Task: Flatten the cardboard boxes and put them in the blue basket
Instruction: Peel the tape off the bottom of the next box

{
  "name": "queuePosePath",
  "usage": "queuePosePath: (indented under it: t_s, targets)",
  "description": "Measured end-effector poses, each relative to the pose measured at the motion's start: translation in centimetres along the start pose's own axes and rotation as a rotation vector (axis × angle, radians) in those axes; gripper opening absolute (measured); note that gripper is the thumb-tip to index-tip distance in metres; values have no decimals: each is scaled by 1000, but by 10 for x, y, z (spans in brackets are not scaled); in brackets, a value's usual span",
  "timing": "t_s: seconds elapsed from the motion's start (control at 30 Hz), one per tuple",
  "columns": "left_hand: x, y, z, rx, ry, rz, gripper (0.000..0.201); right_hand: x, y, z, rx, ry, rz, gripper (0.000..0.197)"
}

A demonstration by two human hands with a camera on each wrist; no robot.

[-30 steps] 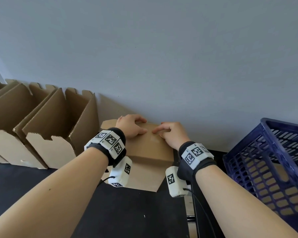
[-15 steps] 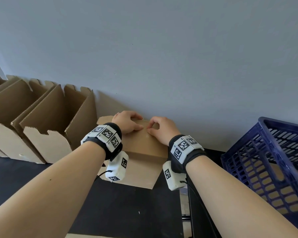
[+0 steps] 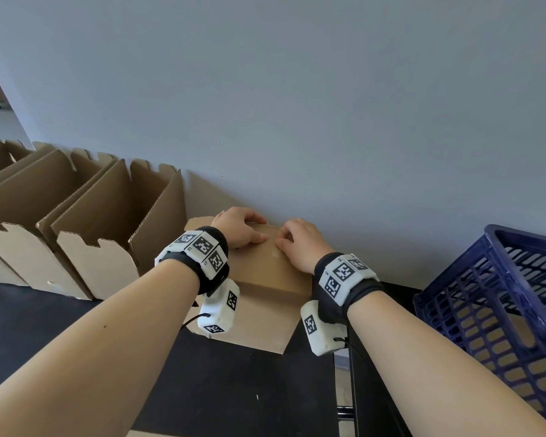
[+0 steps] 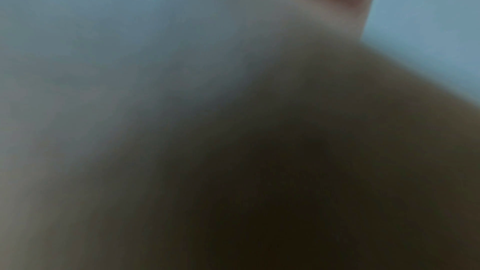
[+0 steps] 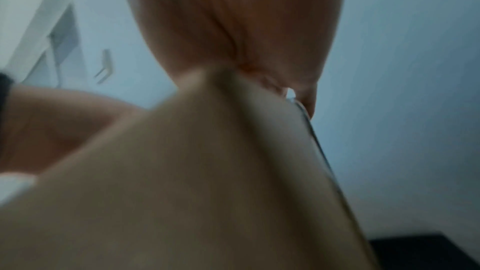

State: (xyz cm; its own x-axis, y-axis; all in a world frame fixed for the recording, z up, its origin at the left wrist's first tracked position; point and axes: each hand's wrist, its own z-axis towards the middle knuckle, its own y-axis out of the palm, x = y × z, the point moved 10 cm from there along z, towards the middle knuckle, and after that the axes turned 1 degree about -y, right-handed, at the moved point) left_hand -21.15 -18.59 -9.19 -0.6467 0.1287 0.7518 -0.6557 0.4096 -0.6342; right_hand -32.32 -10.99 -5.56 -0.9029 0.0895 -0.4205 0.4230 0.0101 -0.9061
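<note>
Both hands, left (image 3: 238,228) and right (image 3: 300,244), fingers curled on the box (image 3: 265,279) top by the wall, basket (image 3: 498,298) right; risk of slipping or skidding off the bench (image 3: 234,389) if pressed unevenly

Black table (image 3: 76,329), cardboard boxes (image 3: 114,234) standing against wall (image 3: 297,105)

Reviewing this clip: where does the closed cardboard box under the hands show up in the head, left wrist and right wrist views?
Head: closed cardboard box sits lower centre, against the wall, under the left hand and right hand.
Left wrist: probably the dark brown blur filling the lower right; too blurred to be sure.
Right wrist: tan surface filling the lower centre, fingers at its top edge.
Shared landmark: the grey-blue wall behind the box.
</note>
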Motion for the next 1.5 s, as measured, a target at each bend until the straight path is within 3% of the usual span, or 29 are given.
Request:
queuePosePath:
  t_s: [0.3, 0.4, 0.47, 0.53, 0.67, 0.9, 1.27, 1.4, 1.5]
  targets:
    - [-3, 2, 4, -7, 2, -12, 29, 14, -1, -6, -105, 100, 366, 15]
    - [-5, 3, 5, -11, 0, -15, 29, 22, -8, -5, -3, 141, 550, 5]
    - [-5, 3, 5, -12, 2, -15, 29, 25, -17, -4, 109, 132, 623, 9]
    - [-5, 3, 5, -12, 7, -13, 29, 24, -20, -2, 117, 107, 610, 20]
    - [-6, 2, 5, -7, 0, -11, 29, 14, -5, -8, -82, 109, 470, 24]
    - [-4, 3, 3, -19, -6, -14, 34, 17, -6, -14, -30, 141, 446, 7]
    - [-3, 4, -2, -33, -16, -31, 36, 33, 2, -9, -40, 257, 761, 13]
    - [-5, 3, -5, -39, -28, -37, 29, 46, 3, -14, -17, 311, 1003, 31]
    - [-4, 4, -5, -37, -26, -25, 31, 52, -1, -16, 39, 331, 928, 14]
